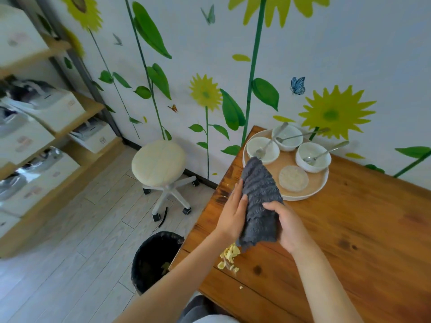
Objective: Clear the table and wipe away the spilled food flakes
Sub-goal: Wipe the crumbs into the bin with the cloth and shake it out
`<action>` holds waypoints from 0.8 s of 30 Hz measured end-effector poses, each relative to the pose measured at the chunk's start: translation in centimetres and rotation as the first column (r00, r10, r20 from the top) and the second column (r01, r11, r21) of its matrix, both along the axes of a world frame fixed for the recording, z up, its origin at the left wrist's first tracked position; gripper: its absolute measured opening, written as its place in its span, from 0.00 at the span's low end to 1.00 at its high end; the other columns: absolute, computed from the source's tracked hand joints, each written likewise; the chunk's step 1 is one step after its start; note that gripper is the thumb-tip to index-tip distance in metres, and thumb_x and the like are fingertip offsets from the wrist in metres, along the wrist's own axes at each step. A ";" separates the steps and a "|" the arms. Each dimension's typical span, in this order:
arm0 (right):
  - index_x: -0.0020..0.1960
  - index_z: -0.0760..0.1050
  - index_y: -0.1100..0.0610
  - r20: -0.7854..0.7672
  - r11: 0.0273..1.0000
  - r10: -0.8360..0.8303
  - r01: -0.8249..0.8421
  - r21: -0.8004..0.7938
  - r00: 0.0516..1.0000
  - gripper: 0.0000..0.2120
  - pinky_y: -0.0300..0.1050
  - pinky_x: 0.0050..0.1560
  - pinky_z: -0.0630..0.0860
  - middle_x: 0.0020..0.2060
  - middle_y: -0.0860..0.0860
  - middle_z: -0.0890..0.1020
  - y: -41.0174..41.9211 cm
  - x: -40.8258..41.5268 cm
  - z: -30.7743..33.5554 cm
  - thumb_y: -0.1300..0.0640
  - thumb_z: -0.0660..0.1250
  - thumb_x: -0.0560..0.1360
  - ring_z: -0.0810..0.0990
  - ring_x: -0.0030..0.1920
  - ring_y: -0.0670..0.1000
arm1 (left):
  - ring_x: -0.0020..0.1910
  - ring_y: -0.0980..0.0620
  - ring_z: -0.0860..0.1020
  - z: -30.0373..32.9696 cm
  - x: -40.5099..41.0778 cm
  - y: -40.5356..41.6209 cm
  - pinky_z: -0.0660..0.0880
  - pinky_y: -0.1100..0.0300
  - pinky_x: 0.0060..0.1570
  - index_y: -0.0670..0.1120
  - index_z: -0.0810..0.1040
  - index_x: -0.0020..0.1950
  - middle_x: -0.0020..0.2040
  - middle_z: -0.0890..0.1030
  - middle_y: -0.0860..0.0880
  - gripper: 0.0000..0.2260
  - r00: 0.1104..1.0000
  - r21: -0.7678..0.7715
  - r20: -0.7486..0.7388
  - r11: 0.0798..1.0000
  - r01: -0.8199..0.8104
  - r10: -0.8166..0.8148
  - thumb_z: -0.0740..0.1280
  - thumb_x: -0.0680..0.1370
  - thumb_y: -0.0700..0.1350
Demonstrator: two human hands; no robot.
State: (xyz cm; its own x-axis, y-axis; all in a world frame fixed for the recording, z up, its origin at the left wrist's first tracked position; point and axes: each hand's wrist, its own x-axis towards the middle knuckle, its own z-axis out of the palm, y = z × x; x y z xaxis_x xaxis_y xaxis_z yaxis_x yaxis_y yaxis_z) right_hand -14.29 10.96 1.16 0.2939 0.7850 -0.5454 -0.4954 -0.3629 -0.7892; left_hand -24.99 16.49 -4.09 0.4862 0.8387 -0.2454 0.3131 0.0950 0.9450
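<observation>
Both hands hold a dark grey cloth (260, 197) upright above the wooden table (349, 229). My left hand (232, 212) grips its left side and my right hand (288, 226) grips its right side. Just below the cloth a small heap of yellow food flakes (229, 258) lies near the table's left edge, with a stray flake (241, 287) closer to me. At the far corner a round wooden tray (319, 186) carries three white bowls (313, 157) with spoons and a small round plate (293, 178).
A black bin (154, 259) lined with a bag stands on the floor against the table's left edge, below the flakes. A white swivel stool (159, 162) stands by the flowered wall. Shelves with white boxes (46, 122) run along the left.
</observation>
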 end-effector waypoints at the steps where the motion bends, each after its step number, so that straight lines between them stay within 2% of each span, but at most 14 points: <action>1: 0.51 0.77 0.56 -0.020 1.000 -0.013 0.013 0.008 1.000 0.11 0.51 0.46 0.77 0.46 0.55 0.83 -0.1 -0.1 0.0 0.66 0.60 0.74 0.81 0.48 0.55 | 0.76 0.52 0.56 -0.4 -0.2 -0.1 0.52 0.50 0.75 0.57 0.50 0.76 0.77 0.56 0.52 0.26 0.999 -0.019 -0.048 1.000 0.008 -0.009 0.47 0.79 0.60; 3: 0.50 0.78 0.57 -0.037 0.999 -0.027 0.028 0.016 0.999 0.11 0.52 0.48 0.76 0.45 0.56 0.84 -0.5 0.1 -0.1 0.66 0.59 0.74 0.81 0.48 0.56 | 0.75 0.51 0.56 -0.9 -0.6 -0.3 0.52 0.51 0.75 0.57 0.50 0.76 0.77 0.57 0.52 0.24 0.991 -0.059 -0.131 0.998 -0.005 -0.003 0.45 0.80 0.59; 7: 0.51 0.78 0.58 -0.001 1.000 0.012 -0.012 -0.001 1.000 0.12 0.53 0.49 0.77 0.43 0.55 0.85 -1.2 0.1 -0.3 0.65 0.59 0.74 0.82 0.47 0.57 | 0.75 0.51 0.58 -1.0 -1.0 -0.8 0.54 0.54 0.74 0.57 0.49 0.76 0.76 0.58 0.53 0.22 0.994 -0.073 -0.107 0.997 -0.028 0.020 0.45 0.81 0.56; 11: 0.51 0.77 0.57 -0.012 1.000 -0.015 0.015 -0.007 1.000 0.11 0.51 0.44 0.76 0.43 0.55 0.84 -1.8 0.5 -0.1 0.64 0.58 0.75 0.81 0.47 0.56 | 0.75 0.51 0.58 -2.2 -1.1 -1.0 0.54 0.52 0.75 0.56 0.48 0.76 0.77 0.57 0.52 0.23 0.979 -0.090 -0.184 0.994 0.068 -0.084 0.46 0.81 0.57; 15: 0.45 0.76 0.58 0.029 0.993 -0.108 0.109 -0.033 0.994 0.11 0.49 0.41 0.74 0.37 0.53 0.83 -3.4 3.1 -0.3 0.65 0.55 0.76 0.80 0.42 0.53 | 0.76 0.51 0.55 -2.8 -1.7 -1.2 0.52 0.55 0.73 0.53 0.48 0.77 0.77 0.55 0.52 0.23 0.966 -0.078 -0.255 0.996 0.032 -0.051 0.45 0.82 0.55; 18: 0.46 0.74 0.61 0.180 0.971 -0.086 0.123 -0.204 0.980 0.07 0.48 0.41 0.73 0.39 0.55 0.79 -4.5 5.6 -2.2 0.63 0.58 0.76 0.78 0.40 0.55 | 0.76 0.50 0.56 -2.7 -1.6 -1.1 0.54 0.55 0.72 0.53 0.49 0.77 0.77 0.56 0.51 0.23 0.956 -0.048 -0.291 0.998 0.031 -0.044 0.45 0.82 0.54; 20: 0.46 0.75 0.61 0.365 0.931 0.014 0.121 -0.343 0.931 0.05 0.48 0.41 0.72 0.44 0.58 0.80 -4.8 7.2 -4.2 0.62 0.61 0.75 0.78 0.42 0.56 | 0.76 0.50 0.56 -2.6 -1.2 -1.0 0.54 0.55 0.72 0.53 0.49 0.77 0.77 0.56 0.51 0.23 0.954 -0.017 -0.297 0.999 0.038 -0.042 0.46 0.82 0.54; 22: 0.51 0.74 0.62 0.545 0.887 0.163 0.120 -0.446 0.822 0.08 0.49 0.41 0.70 0.47 0.59 0.80 -4.9 8.1 -5.7 0.60 0.61 0.75 0.78 0.44 0.57 | 0.76 0.50 0.56 -2.5 -0.6 -0.9 0.54 0.55 0.72 0.53 0.49 0.77 0.77 0.57 0.51 0.23 0.954 -0.004 -0.296 0.999 0.044 -0.044 0.46 0.82 0.54; 24: 0.61 0.69 0.62 0.657 0.861 0.264 0.134 -0.490 0.706 0.17 0.51 0.46 0.72 0.55 0.59 0.77 -4.8 8.4 -6.4 0.57 0.62 0.75 0.77 0.50 0.58 | 0.75 0.50 0.57 -2.6 -0.2 -1.0 0.54 0.55 0.72 0.53 0.50 0.77 0.77 0.57 0.51 0.23 0.956 0.011 -0.290 0.998 0.055 -0.049 0.46 0.82 0.55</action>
State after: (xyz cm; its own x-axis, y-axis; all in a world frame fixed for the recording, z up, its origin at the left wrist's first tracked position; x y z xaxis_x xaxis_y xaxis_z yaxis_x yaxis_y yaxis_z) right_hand -5.93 6.20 -5.24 0.6915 0.5169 -0.5046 0.1502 -0.7861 -0.5996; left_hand -25.19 15.53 -6.70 0.4396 0.8198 -0.3670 0.5779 0.0547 0.8143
